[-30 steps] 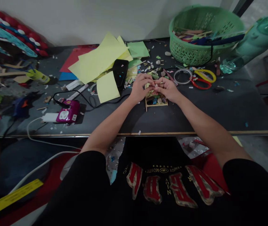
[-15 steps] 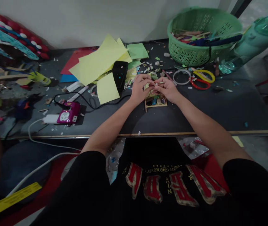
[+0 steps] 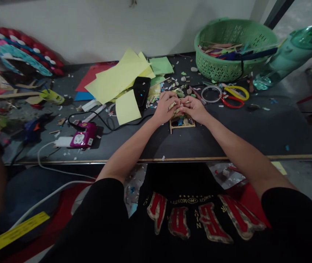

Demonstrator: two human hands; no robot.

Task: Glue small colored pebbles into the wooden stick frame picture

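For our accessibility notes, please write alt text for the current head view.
A person's left hand and right hand are close together over a small pale frame holding stones on a dark table. Coloured paper lies left; scissors and a green basket sit right.

A rectangular wooden-stick frame (image 3: 183, 126) lies on the flat dark tabletop (image 3: 235, 135), small multicoloured stones (image 3: 185, 121) inside. Behind it to the right: a round green plastic basket (image 3: 221, 69), with looped red and yellow plastic handles (image 3: 236, 96) before it and a translucent green plastic bottle (image 3: 290, 54) at its right. Behind-left: flat yellow paper sheets (image 3: 120, 75). Left: a boxy purple plastic adapter (image 3: 83, 136).
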